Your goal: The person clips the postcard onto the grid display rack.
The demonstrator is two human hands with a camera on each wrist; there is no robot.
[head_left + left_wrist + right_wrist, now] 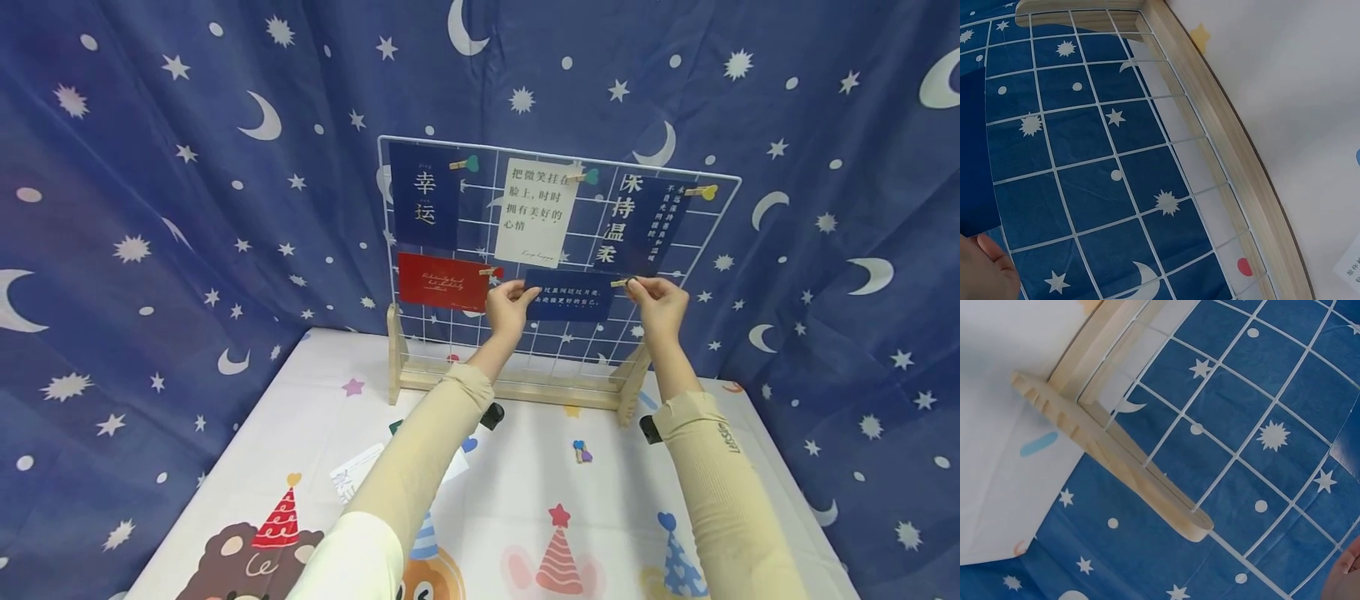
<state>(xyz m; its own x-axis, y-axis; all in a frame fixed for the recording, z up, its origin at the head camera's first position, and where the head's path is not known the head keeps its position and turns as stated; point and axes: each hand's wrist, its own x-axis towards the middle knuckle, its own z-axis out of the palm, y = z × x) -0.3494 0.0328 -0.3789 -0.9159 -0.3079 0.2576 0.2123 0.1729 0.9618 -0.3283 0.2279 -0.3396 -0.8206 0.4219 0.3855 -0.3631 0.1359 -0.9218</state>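
A dark blue card (567,307) with white writing lies sideways against the white wire grid (562,343), in its lower row. My left hand (507,310) pinches the card's left edge between thumb and fingers; the left wrist view shows this hand (988,269) at the card's corner. At the upper right corner of the card, my right hand (662,307) pinches a small wooden clothespin (620,282), its far end hidden by the fingers. Only a bit of the right hand (1342,575) enters the right wrist view.
Other cards hang clipped on the grid: a red one (438,282), a white one (534,218) and two blue ones above. The grid stands in a wooden base (517,392). Small clothespins (581,452) and papers (358,471) lie on the white patterned tablecloth (525,467).
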